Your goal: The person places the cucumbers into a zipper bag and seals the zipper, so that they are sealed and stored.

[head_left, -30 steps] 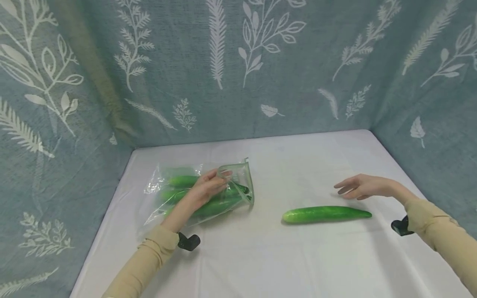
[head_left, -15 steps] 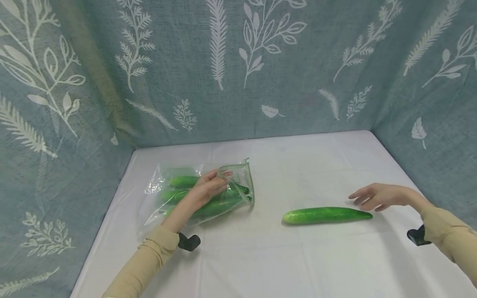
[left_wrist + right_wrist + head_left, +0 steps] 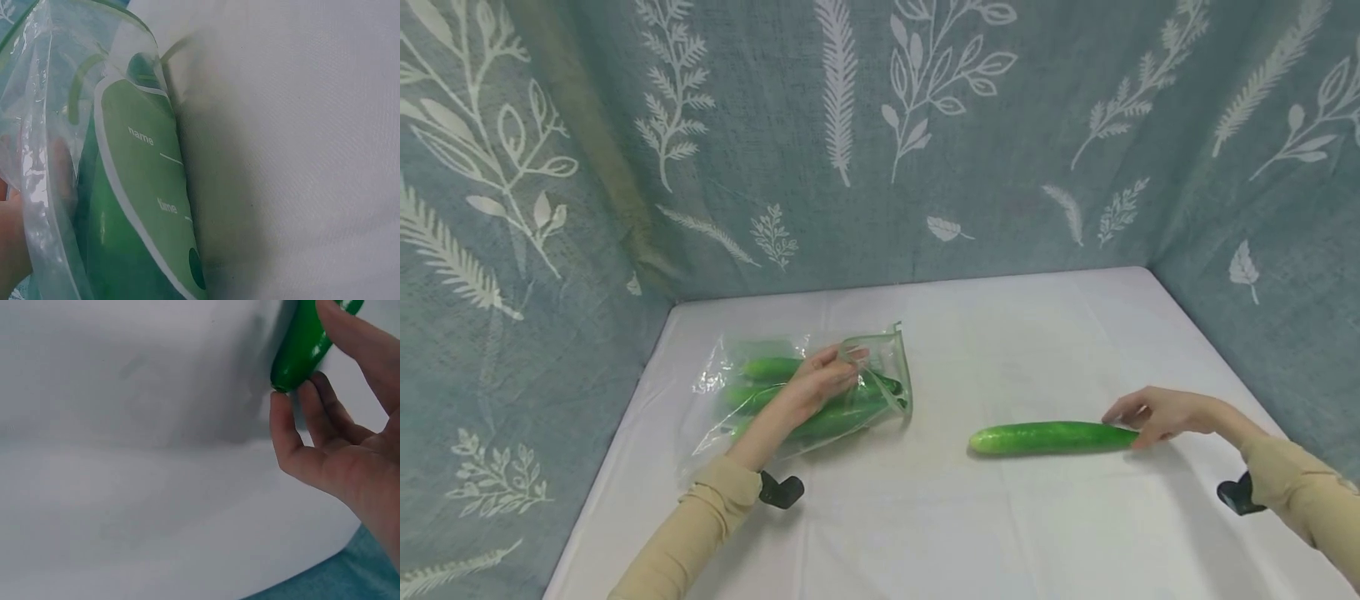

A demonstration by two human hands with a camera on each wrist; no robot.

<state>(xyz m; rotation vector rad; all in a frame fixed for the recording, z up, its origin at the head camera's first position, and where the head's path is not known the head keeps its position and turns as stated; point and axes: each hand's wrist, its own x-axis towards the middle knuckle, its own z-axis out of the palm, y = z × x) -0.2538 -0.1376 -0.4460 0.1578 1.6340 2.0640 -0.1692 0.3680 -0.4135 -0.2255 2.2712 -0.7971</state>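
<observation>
On the left of the head view lies a clear zip bag [image 3: 905, 371] with several green cucumbers [image 3: 842, 419] inside. My left hand [image 3: 812, 387] holds the bag's upper layer near its mouth, which faces right; some fingertips show through the plastic. The left wrist view has the bag's green printed label [image 3: 140, 162] up close, with part of the hand [image 3: 11, 240] at the left edge. One loose cucumber [image 3: 1045, 438] lies on the right. Its darker, narrow end [image 3: 303, 353] is pinched by my right hand [image 3: 1172, 412], thumb on the near side and fingers on the far side.
A white cloth [image 3: 925, 517] covers the table. Blue-green curtains [image 3: 880, 208] with white leaf prints enclose it at the back and both sides. Dark wrist cameras [image 3: 781, 490] sit below each cuff.
My right hand first moved right and toward me, then came down onto the loose cucumber's narrow end and took hold of it. The left hand and bag have stayed in place.
</observation>
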